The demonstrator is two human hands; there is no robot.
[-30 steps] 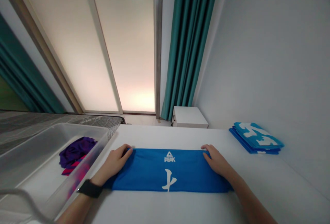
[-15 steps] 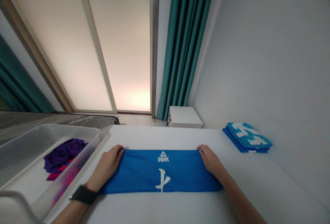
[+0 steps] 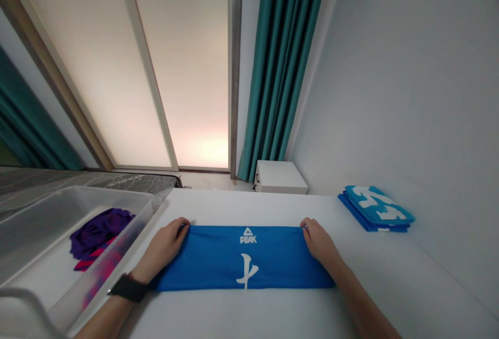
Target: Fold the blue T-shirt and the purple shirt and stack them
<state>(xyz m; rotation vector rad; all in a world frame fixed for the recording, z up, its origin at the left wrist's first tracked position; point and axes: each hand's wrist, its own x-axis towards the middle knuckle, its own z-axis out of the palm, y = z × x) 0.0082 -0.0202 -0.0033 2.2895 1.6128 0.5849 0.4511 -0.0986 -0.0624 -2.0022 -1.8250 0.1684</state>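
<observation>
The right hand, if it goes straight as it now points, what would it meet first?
The right hand, holding the blue cloth, would pass over the white table, then perhaps meet the white cabinet beyond; its depth and height are unclear.

Blue cloth (image 3: 284,258) — underside hidden; plastic bin (image 3: 128,199) — cut by left edge.
</observation>
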